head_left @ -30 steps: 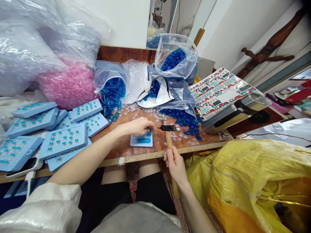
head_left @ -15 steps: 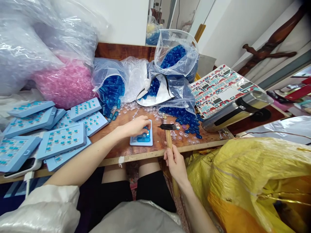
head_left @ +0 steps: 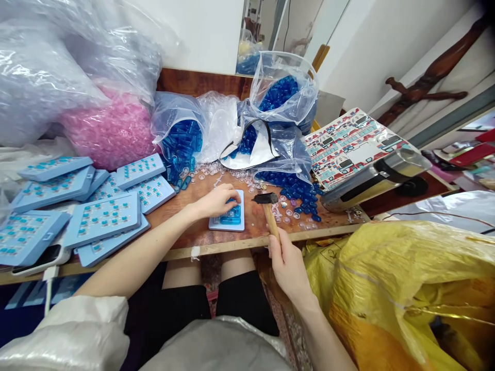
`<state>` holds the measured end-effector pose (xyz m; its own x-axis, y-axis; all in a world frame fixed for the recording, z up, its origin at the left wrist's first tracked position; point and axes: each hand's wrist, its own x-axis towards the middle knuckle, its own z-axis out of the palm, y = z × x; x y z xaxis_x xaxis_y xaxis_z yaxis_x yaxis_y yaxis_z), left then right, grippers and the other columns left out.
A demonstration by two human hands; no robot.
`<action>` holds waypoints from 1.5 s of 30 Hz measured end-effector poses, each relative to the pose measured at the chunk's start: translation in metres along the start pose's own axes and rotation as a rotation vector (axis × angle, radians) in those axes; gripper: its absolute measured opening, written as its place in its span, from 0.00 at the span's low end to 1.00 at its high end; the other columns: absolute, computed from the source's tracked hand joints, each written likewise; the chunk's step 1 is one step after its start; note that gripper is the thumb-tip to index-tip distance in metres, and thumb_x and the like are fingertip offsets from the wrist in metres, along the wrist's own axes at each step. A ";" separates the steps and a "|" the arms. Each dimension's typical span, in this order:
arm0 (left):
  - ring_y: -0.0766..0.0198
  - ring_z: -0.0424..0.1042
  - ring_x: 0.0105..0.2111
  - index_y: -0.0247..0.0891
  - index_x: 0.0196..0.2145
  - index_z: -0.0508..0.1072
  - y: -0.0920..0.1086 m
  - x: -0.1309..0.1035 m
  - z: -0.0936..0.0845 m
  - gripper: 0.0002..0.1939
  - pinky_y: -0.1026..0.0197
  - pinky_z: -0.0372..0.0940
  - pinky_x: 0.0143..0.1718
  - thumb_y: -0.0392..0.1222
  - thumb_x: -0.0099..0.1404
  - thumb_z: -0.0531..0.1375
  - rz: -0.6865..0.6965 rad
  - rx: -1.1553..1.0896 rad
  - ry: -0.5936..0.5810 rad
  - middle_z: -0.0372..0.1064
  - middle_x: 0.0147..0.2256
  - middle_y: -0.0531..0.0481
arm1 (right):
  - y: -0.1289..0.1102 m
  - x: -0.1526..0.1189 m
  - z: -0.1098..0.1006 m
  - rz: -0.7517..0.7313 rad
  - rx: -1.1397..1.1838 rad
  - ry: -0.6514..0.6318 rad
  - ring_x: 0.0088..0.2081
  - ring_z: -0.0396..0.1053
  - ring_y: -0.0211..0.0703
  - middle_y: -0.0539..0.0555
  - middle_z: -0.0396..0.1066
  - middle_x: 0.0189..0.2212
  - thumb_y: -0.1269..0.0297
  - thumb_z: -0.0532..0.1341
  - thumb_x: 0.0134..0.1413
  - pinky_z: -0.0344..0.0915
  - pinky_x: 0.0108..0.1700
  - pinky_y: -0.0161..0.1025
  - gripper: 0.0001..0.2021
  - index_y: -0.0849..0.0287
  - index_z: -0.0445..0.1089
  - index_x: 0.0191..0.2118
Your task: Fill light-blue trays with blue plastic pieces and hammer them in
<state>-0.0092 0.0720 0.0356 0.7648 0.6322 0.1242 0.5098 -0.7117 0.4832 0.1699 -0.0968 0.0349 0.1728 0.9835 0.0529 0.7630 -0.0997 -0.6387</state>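
Observation:
My right hand (head_left: 286,257) grips the wooden handle of a hammer (head_left: 266,199), its dark head raised a little above the table's front part. My left hand (head_left: 221,200) rests over a small light-blue plate (head_left: 226,227), fingers bent down and pressed together at its upper half. Whatever those fingertips pinch is hidden. Clear blue plastic pieces (head_left: 231,219) sit on the plate near the fingers. To the hammer's right lie small clear discs (head_left: 286,220) and loose dark-blue pieces (head_left: 307,203).
Stacked light-blue panels (head_left: 103,219) fill the left, over a white phone or power bank (head_left: 54,254). Behind stand bags of blue pieces (head_left: 181,136) and a pink-filled bag (head_left: 112,129). A steel flask (head_left: 375,180) lies right; a yellow sack (head_left: 371,288) bulges beside the table edge.
My right hand has shifted slightly right, and the hammer's handle leans more, with its head turned. My left hand stays at the plate. The view has moved a little.

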 end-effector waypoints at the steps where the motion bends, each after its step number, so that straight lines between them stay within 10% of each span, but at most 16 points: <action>1: 0.58 0.63 0.45 0.35 0.41 0.71 0.002 -0.001 0.001 0.13 0.57 0.58 0.48 0.41 0.64 0.50 -0.007 0.014 0.058 0.65 0.41 0.43 | 0.000 -0.001 -0.001 0.005 0.020 0.012 0.26 0.67 0.43 0.54 0.70 0.27 0.58 0.43 0.61 0.60 0.29 0.36 0.17 0.59 0.62 0.47; 4: 0.52 0.52 0.57 0.35 0.53 0.62 0.011 -0.004 0.014 0.23 0.48 0.48 0.56 0.50 0.64 0.50 -0.041 0.100 0.194 0.55 0.55 0.38 | 0.003 -0.004 0.002 0.012 0.072 0.003 0.25 0.66 0.41 0.52 0.68 0.25 0.58 0.44 0.61 0.60 0.29 0.34 0.18 0.59 0.63 0.47; 9: 0.45 0.36 0.62 0.37 0.57 0.57 0.022 -0.001 0.044 0.35 0.38 0.29 0.58 0.61 0.58 0.52 -0.034 0.174 0.072 0.42 0.62 0.39 | 0.012 -0.006 0.011 0.043 0.152 -0.004 0.22 0.62 0.37 0.48 0.63 0.20 0.57 0.45 0.60 0.59 0.27 0.32 0.18 0.60 0.64 0.47; 18: 0.49 0.42 0.62 0.34 0.56 0.56 -0.016 -0.028 0.027 0.27 0.39 0.40 0.58 0.53 0.66 0.44 -0.558 -0.141 0.438 0.48 0.60 0.34 | 0.025 -0.006 0.019 0.108 0.479 -0.035 0.24 0.65 0.35 0.50 0.67 0.26 0.53 0.48 0.59 0.64 0.27 0.33 0.17 0.59 0.64 0.44; 22: 0.44 0.36 0.62 0.30 0.59 0.51 0.002 -0.039 0.049 0.33 0.35 0.35 0.57 0.56 0.63 0.48 -0.527 -0.108 0.237 0.44 0.61 0.31 | 0.013 0.028 0.043 0.117 0.796 -0.013 0.39 0.71 0.40 0.59 0.66 0.48 0.50 0.50 0.56 0.69 0.40 0.39 0.17 0.59 0.65 0.38; 28: 0.55 0.55 0.57 0.30 0.61 0.43 0.036 -0.048 0.043 0.37 0.53 0.54 0.56 0.46 0.60 0.55 -0.595 -0.596 0.566 0.50 0.58 0.33 | 0.004 0.049 0.059 0.123 0.946 -0.150 0.44 0.70 0.45 0.60 0.68 0.48 0.51 0.56 0.52 0.64 0.51 0.48 0.16 0.61 0.66 0.35; 32: 0.57 0.66 0.48 0.38 0.62 0.44 0.042 -0.125 0.015 0.36 0.55 0.62 0.49 0.42 0.59 0.55 -0.590 -0.999 0.598 0.62 0.52 0.41 | 0.007 0.044 0.057 0.098 0.977 -0.123 0.44 0.71 0.44 0.60 0.71 0.44 0.54 0.57 0.52 0.60 0.54 0.51 0.14 0.62 0.67 0.36; 37: 0.55 0.69 0.45 0.43 0.57 0.58 0.048 -0.304 0.013 0.34 0.58 0.66 0.43 0.40 0.52 0.60 -0.855 -1.402 0.645 0.66 0.49 0.46 | 0.007 0.048 0.057 0.108 0.994 -0.097 0.40 0.72 0.46 0.58 0.73 0.38 0.56 0.57 0.51 0.57 0.55 0.57 0.12 0.62 0.66 0.33; 41: 0.60 0.73 0.33 0.45 0.56 0.57 0.053 -0.428 0.046 0.33 0.61 0.70 0.31 0.41 0.53 0.62 -1.407 -1.211 1.010 0.69 0.44 0.48 | 0.008 0.050 0.059 0.135 0.982 -0.080 0.39 0.73 0.46 0.57 0.73 0.35 0.58 0.56 0.51 0.57 0.55 0.58 0.11 0.62 0.65 0.32; 45: 0.66 0.72 0.29 0.41 0.55 0.55 0.054 -0.481 0.102 0.29 0.63 0.69 0.30 0.34 0.56 0.59 -1.752 -0.895 1.318 0.70 0.36 0.51 | 0.008 0.051 0.062 0.113 0.951 -0.025 0.37 0.73 0.45 0.56 0.72 0.33 0.58 0.56 0.50 0.58 0.55 0.57 0.10 0.62 0.66 0.31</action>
<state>-0.3092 -0.3016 -0.0870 -0.7714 0.2992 -0.5617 -0.3572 0.5268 0.7713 0.1462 -0.0385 -0.0156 0.1925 0.9797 -0.0564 -0.0843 -0.0408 -0.9956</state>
